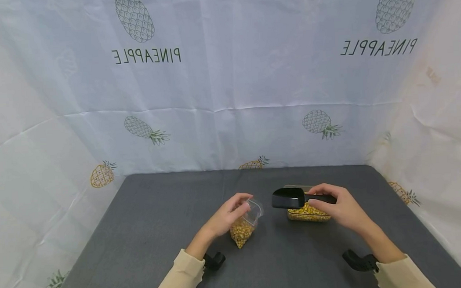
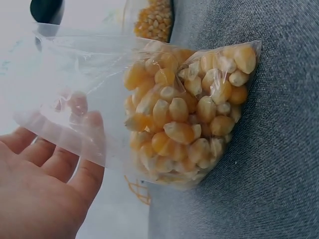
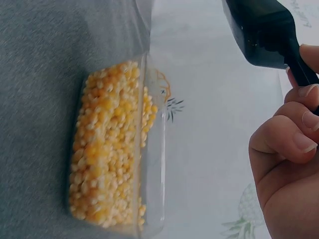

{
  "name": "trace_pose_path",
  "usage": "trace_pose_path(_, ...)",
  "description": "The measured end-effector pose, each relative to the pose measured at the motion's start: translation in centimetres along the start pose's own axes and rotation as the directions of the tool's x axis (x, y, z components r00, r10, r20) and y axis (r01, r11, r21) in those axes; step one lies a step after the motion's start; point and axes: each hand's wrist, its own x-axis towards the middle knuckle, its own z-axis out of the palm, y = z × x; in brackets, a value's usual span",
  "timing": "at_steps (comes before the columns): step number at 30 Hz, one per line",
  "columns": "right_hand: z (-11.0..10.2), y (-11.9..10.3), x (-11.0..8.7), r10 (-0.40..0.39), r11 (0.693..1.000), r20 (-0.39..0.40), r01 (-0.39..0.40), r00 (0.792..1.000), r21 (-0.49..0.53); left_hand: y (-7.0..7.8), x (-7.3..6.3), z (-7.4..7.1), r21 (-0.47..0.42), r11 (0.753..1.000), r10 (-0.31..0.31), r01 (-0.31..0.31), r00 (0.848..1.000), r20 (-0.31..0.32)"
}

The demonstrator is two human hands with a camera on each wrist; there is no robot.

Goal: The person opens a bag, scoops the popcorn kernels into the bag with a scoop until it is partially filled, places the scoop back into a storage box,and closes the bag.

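My left hand (image 1: 227, 215) holds a clear zip bag (image 2: 172, 117) by its upper part, with the fingers showing through the plastic. Corn kernels (image 2: 174, 129) fill the bag's lower part, and its bottom corner points down at the table. The black scoop (image 1: 289, 198) is level, its handle gripped by my right hand (image 1: 339, 203) between thumb and fingers. It hangs higher than a clear container (image 3: 163, 189) of corn kernels (image 3: 107, 149), with its bowl pointing left towards the bag. The inside of the bowl looks dark in the head view.
A dark grey table (image 1: 148, 228) lies under everything. White pineapple-print curtains (image 1: 226, 73) close off its back and both sides. Black wrist devices (image 1: 358, 260) sit on both forearms, near the sleeve cuffs.
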Motion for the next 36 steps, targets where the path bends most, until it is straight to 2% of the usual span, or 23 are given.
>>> trace_pose_path(5,-0.4,0.6,-0.6,0.035,0.999,-0.036,-0.036,0.999,-0.029,-0.5,0.4,-0.1,-0.056,0.998,0.012,-0.014,0.999,-0.039)
trace_pose_path(10,-0.9,1.6,-1.1,0.058,0.997,-0.075,-0.062,0.995,-0.046,-0.9,0.7,0.0,-0.121,0.993,-0.015,0.008,0.998,-0.058)
trace_pose_path(18,-1.3,3.9,-2.1,0.098,0.993,-0.118,-0.105,0.988,-0.046,-1.1,1.1,0.1,-0.280,0.959,-0.062,0.045,0.997,-0.051)
trace_pose_path(29,-1.7,6.4,-3.2,0.229,0.963,-0.156,-0.247,0.961,-0.109,-1.8,1.2,0.4,-0.321,0.944,-0.106,0.076,0.992,-0.075)
trace_pose_path(36,-1.5,7.4,-3.7,0.272,0.948,-0.146,-0.291,0.951,-0.131,-1.9,1.2,0.6,-0.318,0.948,-0.076,0.030,0.988,-0.135)
